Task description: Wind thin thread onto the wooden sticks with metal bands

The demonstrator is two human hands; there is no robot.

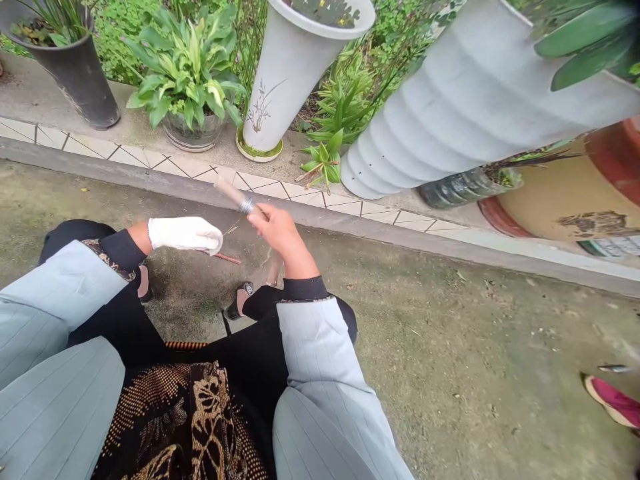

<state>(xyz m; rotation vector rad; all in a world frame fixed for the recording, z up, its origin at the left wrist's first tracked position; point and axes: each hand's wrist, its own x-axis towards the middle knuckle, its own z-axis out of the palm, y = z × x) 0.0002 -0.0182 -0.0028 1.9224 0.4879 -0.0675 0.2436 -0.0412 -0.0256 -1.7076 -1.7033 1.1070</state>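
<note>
At the upper left of the frame, a dark pot (83, 80) and a leafy potted plant (193, 80) stand on the ledge (137, 110). Below them, left of centre, the left hand (183, 233) wears a white glove with its fingers curled; I cannot tell whether it pinches the thin strands (232, 229) beside its fingertips. A reddish stick (227, 257) lies on the ground just under it. Near the centre, the bare right hand (281, 232) is closed around a wooden stick (231, 191) bound with wire (246, 205), its blurred end pointing up and left towards the ledge. If the binding is loose, the stick could slip, or a wire end could prick the ungloved fingers. A wide swing could knock the white pot (285, 80) at the upper middle, tall and narrow-footed. At the lower right edge is a red shoe (614, 401).
</note>
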